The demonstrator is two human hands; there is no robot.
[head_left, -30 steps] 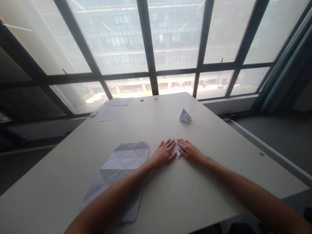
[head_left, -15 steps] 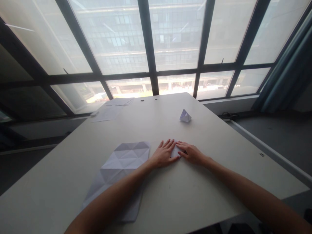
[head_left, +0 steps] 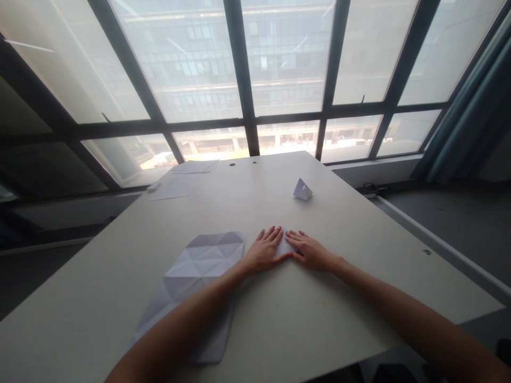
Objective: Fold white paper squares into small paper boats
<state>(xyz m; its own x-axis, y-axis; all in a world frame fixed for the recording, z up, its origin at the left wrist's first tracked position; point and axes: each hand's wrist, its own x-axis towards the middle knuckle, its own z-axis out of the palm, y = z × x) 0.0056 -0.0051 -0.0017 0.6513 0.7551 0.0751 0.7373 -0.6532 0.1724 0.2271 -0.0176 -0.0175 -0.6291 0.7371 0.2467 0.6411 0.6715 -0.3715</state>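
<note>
Both bare hands were working one small folded white paper piece (head_left: 284, 247), flat on the white tabletop (head_left: 247, 207) around the middle of the near half. Left hand (head_left: 264, 252) was palm down, opened out flat, fingers extended and close together, fingertips on the left side of the piece; pressing contact, no grasp. Right hand (head_left: 313, 252) was also palm down, mostly open with fingers slightly bent, fingertips on the right side, no pinch that I could make out. Thumb tips met or nearly met at the near edge; couldn't tell which. Paper showed only in the gap between the hands, rest covered. Left of it lay a large white paper sheet with a grid of triangular creases (head_left: 199, 260), left forearm crossing over it. Beyond the hands, slightly right, stood a white folded-paper pyramid shape (head_left: 302, 189), clear of both hands. Far left corner: thin flat white paper sheets (head_left: 194, 167), partly overlapping; any print on them was too small to read. Small whitish object (head_left: 153, 186) beside them, too blurred to identify. A dark round disc (head_left: 232, 165) sat near the far edge. Right side of the tabletop carried a small dark mark (head_left: 427, 252); couldn't tell whether it was lettering.
</note>
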